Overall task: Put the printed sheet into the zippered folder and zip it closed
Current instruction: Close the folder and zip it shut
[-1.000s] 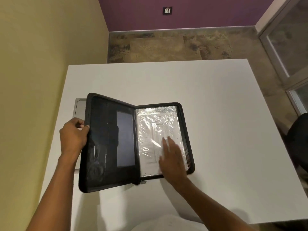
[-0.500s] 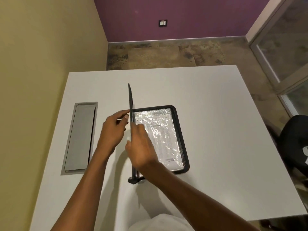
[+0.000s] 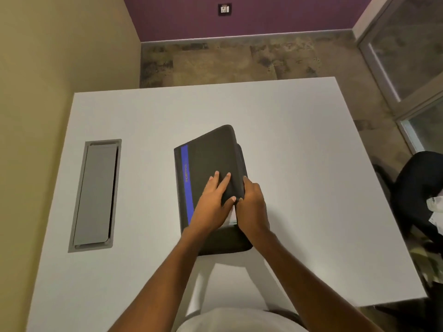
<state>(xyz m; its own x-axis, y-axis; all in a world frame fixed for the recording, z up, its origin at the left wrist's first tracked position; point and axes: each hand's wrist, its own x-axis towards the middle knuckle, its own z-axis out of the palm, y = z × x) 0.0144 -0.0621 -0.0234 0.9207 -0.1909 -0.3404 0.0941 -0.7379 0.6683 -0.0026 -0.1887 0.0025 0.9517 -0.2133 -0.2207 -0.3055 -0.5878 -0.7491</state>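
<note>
A small room with a yellow wall on the left, a purple wall at the far end and mottled stone flooring, and filling the middle of it a white table seen from above. Set into the table's left side is a long grey cable hatch, lid down. Right of centre on the table lies the zippered folder, dark, with a blue stripe running down near its spine on the left. The top cover is down over the lower half but sits a bit skewed, and along the right edge a gap shows between cover and base, so it is not zipped. The left hand lies on the cover, fingers spread flat and pressing down, thumb reaching to the cover's right edge. The right hand is right beside it, touching it, fingers curled at that same right edge of the folder; whether it pinches the cover's rim or a zip pull there, I cannot tell. The printed sheet is out of sight, apart from a pale sliver just under the thumbs that may be its edge. A black chair stands off the table's right side.
</note>
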